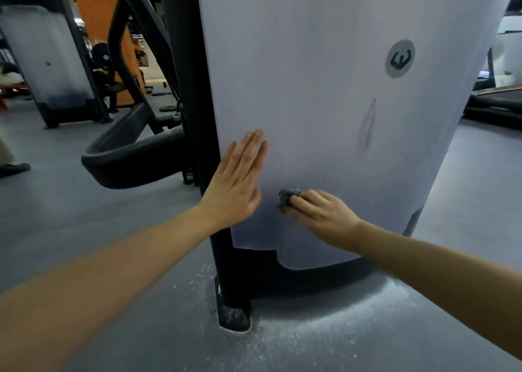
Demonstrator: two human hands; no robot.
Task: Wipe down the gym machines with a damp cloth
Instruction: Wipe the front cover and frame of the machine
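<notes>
Pressing a bunched grey cloth (287, 199) against the lower part of the machine's pale shroud (324, 75), the right hand (322, 216) grips it with curled fingers, the cloth poking out beyond the fingertips. The left hand (237, 182) lies flat, fingers straight, just beside it.

Grey floor (56, 202) (dusted white) runs past an orange pillar (93, 10).
</notes>
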